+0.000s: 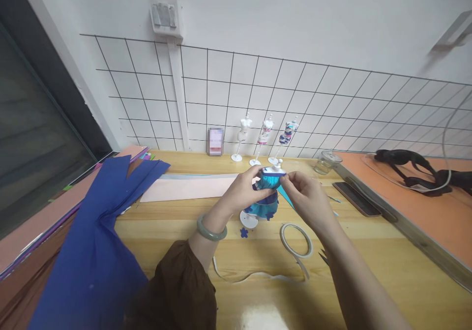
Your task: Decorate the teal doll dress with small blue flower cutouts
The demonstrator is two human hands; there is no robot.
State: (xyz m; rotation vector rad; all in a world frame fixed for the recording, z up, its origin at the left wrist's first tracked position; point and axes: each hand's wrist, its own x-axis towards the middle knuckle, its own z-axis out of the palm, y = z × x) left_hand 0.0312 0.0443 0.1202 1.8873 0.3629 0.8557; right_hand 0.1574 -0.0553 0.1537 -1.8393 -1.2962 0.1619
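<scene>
A miniature dress form (279,166) wears a small doll dress (272,181) with a turquoise bodice, a dark blue band at the top and a turquoise skirt with dark blue flower shapes. My left hand (245,188), with a bangle on the wrist, is closed around the form at the bodice, tilting it over the table. At the bodice's right upper edge, my right hand (303,192) pinches with thumb and forefinger. The form's round white base (249,219) shows below. One loose dark blue flower cutout (244,232) lies near the base.
A tape roll (297,240), a curling white strip (250,275) and dark pointed blades (323,257) lie in front. Three mini dress forms (265,133) and a phone (215,141) stand behind. Blue fabric (99,222) lies left; a glass jar (326,163) and dark phone (356,198) right.
</scene>
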